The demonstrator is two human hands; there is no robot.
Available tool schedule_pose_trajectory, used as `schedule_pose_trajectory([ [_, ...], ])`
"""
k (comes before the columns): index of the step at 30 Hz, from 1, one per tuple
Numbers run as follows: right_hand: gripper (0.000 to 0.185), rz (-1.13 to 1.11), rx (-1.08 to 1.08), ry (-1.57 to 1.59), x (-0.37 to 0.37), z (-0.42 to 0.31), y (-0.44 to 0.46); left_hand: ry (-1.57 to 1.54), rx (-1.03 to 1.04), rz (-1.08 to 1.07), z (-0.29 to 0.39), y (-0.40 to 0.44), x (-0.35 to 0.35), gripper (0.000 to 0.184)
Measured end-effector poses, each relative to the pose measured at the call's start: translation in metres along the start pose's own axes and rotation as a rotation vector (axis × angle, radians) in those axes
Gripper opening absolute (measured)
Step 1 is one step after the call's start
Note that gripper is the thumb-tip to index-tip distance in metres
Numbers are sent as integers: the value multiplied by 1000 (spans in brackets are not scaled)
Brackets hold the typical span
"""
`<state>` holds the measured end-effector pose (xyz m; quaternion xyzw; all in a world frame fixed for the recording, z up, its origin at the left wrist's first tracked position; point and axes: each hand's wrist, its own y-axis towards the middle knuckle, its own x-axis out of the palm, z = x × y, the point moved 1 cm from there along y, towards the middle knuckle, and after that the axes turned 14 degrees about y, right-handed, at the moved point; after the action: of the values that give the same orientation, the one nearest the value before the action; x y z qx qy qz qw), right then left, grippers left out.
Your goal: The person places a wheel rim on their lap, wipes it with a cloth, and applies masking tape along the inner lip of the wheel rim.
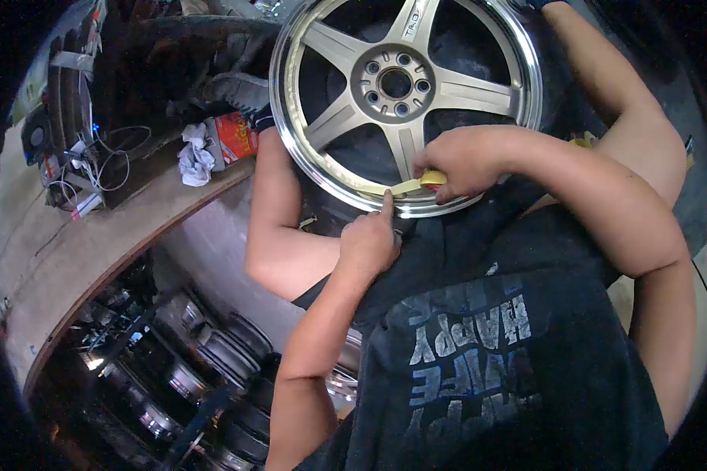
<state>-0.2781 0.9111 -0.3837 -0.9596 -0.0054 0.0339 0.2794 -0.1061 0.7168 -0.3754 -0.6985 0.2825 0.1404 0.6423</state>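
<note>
A five-spoke wheel rim [404, 140] with a polished outer lip rests by my lap, its face toward me. My right hand [467, 161] grips a roll of yellow tape [433, 180] at the lower part of the rim. From the roll a strip of tape [404, 188] runs left along the inner edge of the lip. My left hand [371, 239] has its index finger stretched out, pressing on the strip at the rim's bottom edge. Its other fingers are curled. Tape also lines the rim's left inner edge.
A curved wooden bench [133, 228] is on the left, holding a crumpled white cloth [197, 155], a red container [234, 139] and tangled cables [106, 161]. Several other wheels [165, 377] stand below it. My bare legs flank the rim.
</note>
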Motion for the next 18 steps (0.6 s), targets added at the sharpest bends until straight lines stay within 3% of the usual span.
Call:
schedule_pose_trajectory([
  [6, 51, 0, -32, -32, 6, -3, -1, 35, 6, 76, -2, -2, 10, 76],
  [18, 49, -3, 3, -10, 6, 2, 2, 35, 1, -12, 0, 1, 5, 75],
])
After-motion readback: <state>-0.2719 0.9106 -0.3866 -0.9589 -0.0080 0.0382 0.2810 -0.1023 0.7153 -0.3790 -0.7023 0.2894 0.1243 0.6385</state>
